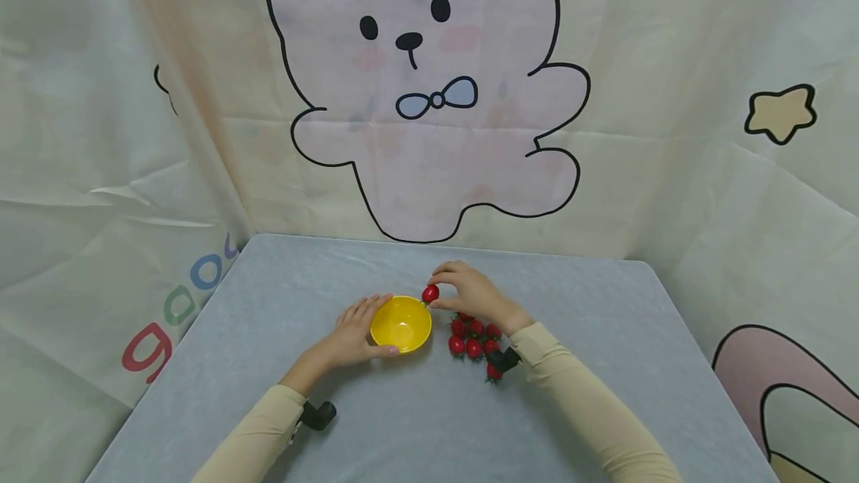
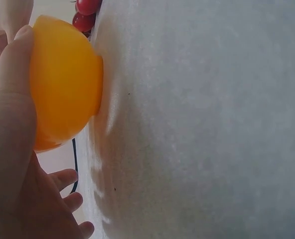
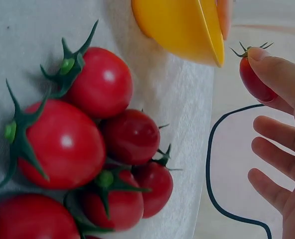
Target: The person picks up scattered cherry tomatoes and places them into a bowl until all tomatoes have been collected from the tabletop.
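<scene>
In the head view a yellow bowl (image 1: 401,325) stands upright on the table. My left hand (image 1: 356,332) holds its left side, thumb along the near rim and fingers at the far side; the left wrist view shows the thumb against the bowl (image 2: 68,84). Just beyond the bowl's right rim, my right hand (image 1: 472,294) pinches a cherry tomato (image 1: 430,294) between thumb and forefinger. In the right wrist view this cherry tomato (image 3: 255,79) has a green stem, and the other fingers stay off it. The bowl's visible inside holds nothing.
Several red cherry tomatoes (image 1: 474,349) with green stems lie in a cluster right of the bowl, partly under the right wrist and its black camera mount (image 1: 503,360). A pale grey-blue cloth covers the table (image 1: 416,431). Printed curtains (image 1: 644,95) hang behind and beside it.
</scene>
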Demonstrator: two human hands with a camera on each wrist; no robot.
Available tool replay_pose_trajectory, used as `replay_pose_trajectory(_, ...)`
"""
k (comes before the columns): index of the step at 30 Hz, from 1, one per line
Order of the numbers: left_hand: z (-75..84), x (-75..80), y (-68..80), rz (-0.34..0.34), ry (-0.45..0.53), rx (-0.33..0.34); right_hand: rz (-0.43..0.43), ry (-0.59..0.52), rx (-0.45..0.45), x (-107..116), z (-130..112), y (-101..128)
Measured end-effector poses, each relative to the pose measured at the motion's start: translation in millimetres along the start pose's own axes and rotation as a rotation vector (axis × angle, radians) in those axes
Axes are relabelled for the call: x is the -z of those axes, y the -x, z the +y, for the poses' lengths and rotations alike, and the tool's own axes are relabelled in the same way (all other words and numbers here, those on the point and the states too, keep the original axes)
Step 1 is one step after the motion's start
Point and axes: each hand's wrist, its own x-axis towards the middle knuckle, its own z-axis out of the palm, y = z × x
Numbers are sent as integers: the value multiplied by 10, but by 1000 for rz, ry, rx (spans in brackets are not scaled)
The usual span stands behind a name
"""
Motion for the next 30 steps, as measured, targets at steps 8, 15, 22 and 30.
replay_pose_trajectory(8,-11,1,0,-8,-5,-6,-4,30,28,-89,-49,-79)
replay_pose_trajectory(15,-26,-10,-6,-20,-3,1,-33,3,37,-143,-131,-132)
replay_pose_trajectory(22,-29,-3,4,-25,0,-12,-48,3,44,-216,-172,-153)
replay_pose_trajectory(30,-23,-1,12,-8,12,-31,-50,5,35,-274,-216,-170)
